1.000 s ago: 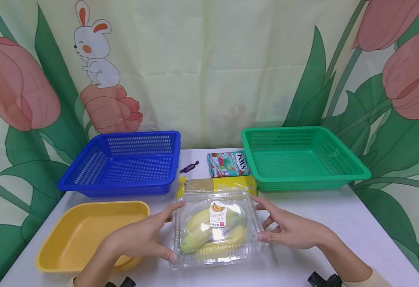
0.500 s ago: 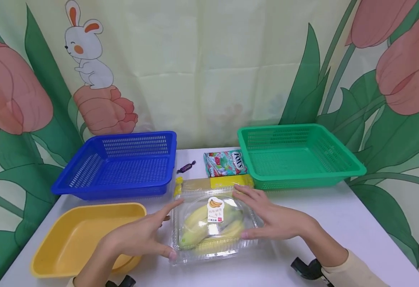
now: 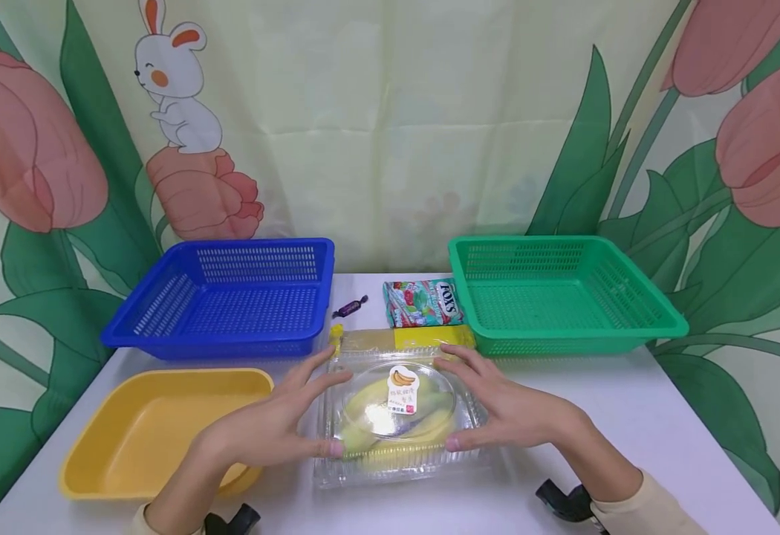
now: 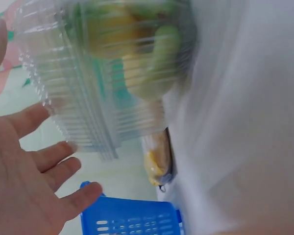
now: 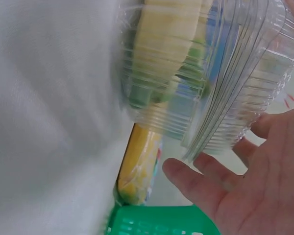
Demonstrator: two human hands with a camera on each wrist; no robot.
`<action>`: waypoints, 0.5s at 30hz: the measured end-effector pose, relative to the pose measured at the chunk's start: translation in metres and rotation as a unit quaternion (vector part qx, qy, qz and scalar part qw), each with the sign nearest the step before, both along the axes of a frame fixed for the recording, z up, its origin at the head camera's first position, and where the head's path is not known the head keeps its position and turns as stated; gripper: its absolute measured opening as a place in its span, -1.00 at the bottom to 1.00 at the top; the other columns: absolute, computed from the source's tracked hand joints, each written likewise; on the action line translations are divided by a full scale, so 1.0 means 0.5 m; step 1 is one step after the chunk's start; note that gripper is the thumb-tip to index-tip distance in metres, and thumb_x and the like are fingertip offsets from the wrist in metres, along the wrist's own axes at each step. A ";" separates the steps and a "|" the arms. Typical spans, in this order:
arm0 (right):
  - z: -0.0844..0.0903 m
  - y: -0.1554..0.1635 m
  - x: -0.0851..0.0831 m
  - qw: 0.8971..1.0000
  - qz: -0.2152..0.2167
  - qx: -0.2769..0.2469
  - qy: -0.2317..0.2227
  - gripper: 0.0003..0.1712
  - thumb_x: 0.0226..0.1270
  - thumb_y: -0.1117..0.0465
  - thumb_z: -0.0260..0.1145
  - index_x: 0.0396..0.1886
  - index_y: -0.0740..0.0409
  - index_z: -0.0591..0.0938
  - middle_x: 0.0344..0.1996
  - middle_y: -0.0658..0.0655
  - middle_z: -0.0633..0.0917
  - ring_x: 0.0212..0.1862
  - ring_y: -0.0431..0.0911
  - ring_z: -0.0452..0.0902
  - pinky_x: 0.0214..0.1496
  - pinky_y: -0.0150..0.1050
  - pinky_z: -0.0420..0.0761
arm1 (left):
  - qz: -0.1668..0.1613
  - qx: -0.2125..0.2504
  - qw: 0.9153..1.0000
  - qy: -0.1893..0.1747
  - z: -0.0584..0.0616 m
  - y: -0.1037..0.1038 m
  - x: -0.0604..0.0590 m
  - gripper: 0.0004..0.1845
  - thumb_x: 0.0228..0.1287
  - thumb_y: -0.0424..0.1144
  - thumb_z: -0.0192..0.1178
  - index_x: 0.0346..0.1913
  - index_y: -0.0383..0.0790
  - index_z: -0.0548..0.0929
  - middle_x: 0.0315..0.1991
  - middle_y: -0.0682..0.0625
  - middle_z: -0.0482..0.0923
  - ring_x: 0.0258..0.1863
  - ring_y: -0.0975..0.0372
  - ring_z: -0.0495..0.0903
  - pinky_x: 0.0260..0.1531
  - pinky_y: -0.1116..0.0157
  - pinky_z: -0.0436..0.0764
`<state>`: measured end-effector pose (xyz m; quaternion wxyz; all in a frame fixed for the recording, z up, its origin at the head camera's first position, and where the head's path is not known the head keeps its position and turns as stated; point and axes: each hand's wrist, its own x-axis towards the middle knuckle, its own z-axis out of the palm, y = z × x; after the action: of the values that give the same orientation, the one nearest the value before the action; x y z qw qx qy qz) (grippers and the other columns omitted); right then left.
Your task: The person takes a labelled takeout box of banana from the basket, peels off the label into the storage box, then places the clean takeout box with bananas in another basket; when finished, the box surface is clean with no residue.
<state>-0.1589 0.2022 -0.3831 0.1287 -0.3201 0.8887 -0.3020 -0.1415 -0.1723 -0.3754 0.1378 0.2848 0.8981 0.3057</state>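
at the left of the white table [image 3: 637, 409] sits a yellow tub [image 3: 169, 416], with a blue basket [image 3: 256, 305] behind it; both seem set aside so the middle stays within reach; next comes the left hand [image 3: 266, 431] — spread wide, fingers extended and not wrapped round anything, its thumb over the near left part of the clear box [image 3: 397, 474]; beyond it a small wrapped candy [image 3: 350, 306] lies beside the blue basket.

the clear box is in the centre, between the hands, its bananas [image 3: 428, 429] showing through the lid and a label [image 3: 403, 390] on top; a yellow-and-tan packet [image 3: 370, 340] lies just behind it, and behind that a candy bag [image 3: 422, 303] lies close against the green basket.

the right hand [image 3: 513, 409] is likewise spread and gripping nothing, thumb and fingers over the box's right side — the pair probably frames it this way because its lid is broad and its plastic thin; whether the fingertips press, i cannot tell; the green basket [image 3: 530, 305] stands far right, perhaps mirroring the blue one.
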 end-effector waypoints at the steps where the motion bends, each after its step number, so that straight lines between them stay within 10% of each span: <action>1: 0.000 -0.001 0.000 1.000 -0.001 -0.002 0.002 0.21 0.10 -0.39 0.51 0.63 -0.12 0.15 0.63 0.00 -0.03 0.60 0.17 -0.07 0.37 0.34 0.39 | 0.003 0.005 1.000 0.012 0.000 0.002 -0.002 -0.10 0.22 0.33 0.34 0.57 0.21 0.26 0.69 -0.02 -0.27 0.63 -0.17 -0.14 0.33 -0.40 0.28; 15: -0.004 -0.001 0.000 1.000 0.000 -0.013 0.019 0.16 0.11 -0.36 0.52 0.61 -0.13 0.20 0.62 0.03 0.04 0.57 0.19 0.00 0.34 0.36 0.41 | 0.017 0.023 0.995 0.095 -0.027 0.025 0.012 -0.04 0.01 0.45 0.40 0.48 0.20 0.40 0.68 0.05 -0.14 0.62 -0.15 -0.10 0.33 -0.43 0.24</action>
<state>-0.1589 0.2016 -0.3851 0.1077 -0.3270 0.8872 -0.3073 -0.1355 -0.1596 -0.3887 0.0400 0.3001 0.9046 0.3000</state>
